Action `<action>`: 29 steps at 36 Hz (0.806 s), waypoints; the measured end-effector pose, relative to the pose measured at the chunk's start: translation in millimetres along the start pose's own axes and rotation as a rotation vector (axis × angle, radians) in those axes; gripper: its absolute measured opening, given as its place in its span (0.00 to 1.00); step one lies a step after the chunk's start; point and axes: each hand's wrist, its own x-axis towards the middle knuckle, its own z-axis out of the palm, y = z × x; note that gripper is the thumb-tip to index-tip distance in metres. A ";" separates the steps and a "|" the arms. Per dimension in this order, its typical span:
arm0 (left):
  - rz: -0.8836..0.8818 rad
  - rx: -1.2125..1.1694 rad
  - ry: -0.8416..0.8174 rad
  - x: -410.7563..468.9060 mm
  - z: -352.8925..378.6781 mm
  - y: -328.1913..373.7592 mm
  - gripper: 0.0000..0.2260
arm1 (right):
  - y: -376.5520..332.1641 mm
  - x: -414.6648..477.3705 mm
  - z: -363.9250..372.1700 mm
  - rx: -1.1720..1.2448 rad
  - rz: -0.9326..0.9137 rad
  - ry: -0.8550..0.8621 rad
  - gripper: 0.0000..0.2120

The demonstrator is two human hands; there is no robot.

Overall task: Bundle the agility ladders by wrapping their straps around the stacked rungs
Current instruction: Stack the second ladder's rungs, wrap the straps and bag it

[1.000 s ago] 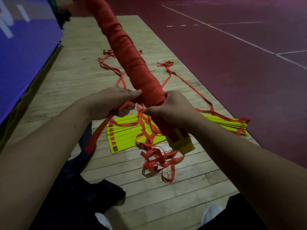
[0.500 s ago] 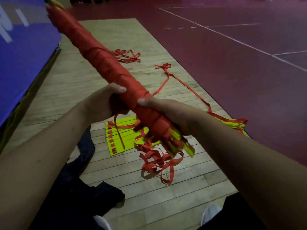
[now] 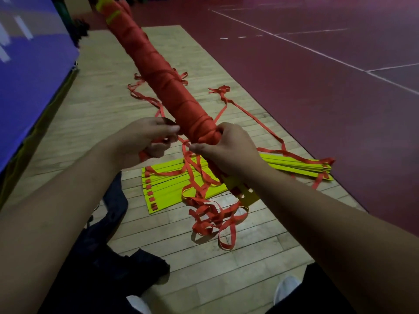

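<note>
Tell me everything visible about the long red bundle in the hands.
The bundle is a long stack of yellow rungs wound almost fully in red webbing-like strap. It slants from top left down toward the camera. Yellow rung ends show at both ends. The right hand grips its near part; the left hand pinches a loose strap beside it.

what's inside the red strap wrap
Yellow rungs poke out at the near end below the right hand and at the far top end. Between those the strap wrap covers them, so the stack cannot be seen.
</note>
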 end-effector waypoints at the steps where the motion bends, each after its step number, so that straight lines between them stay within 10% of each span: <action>1: -0.015 -0.057 -0.004 2.8 3.6 0.5 0.13 | 0.6 -2.8 5.1 -0.095 -0.005 0.044 0.25; 4: -0.037 -0.059 0.119 9.1 19.5 -2.7 0.29 | -1.0 -18.4 20.1 -0.351 -0.066 0.167 0.24; 7: -0.005 0.090 0.263 9.7 22.4 -10.1 0.22 | 1.9 -28.3 38.4 -0.308 -0.189 0.197 0.22; 17: 0.151 0.126 -0.048 -4.0 -0.7 -3.4 0.29 | -23.1 -10.5 2.4 0.758 0.177 -0.502 0.13; 23: 0.064 0.070 -0.128 -6.2 -6.9 3.4 0.31 | -20.7 -12.3 14.4 0.688 0.007 -0.181 0.08; 29: 0.042 0.056 -0.127 -11.0 -7.8 -0.2 0.11 | -15.6 -8.5 14.3 0.551 -0.012 -0.119 0.10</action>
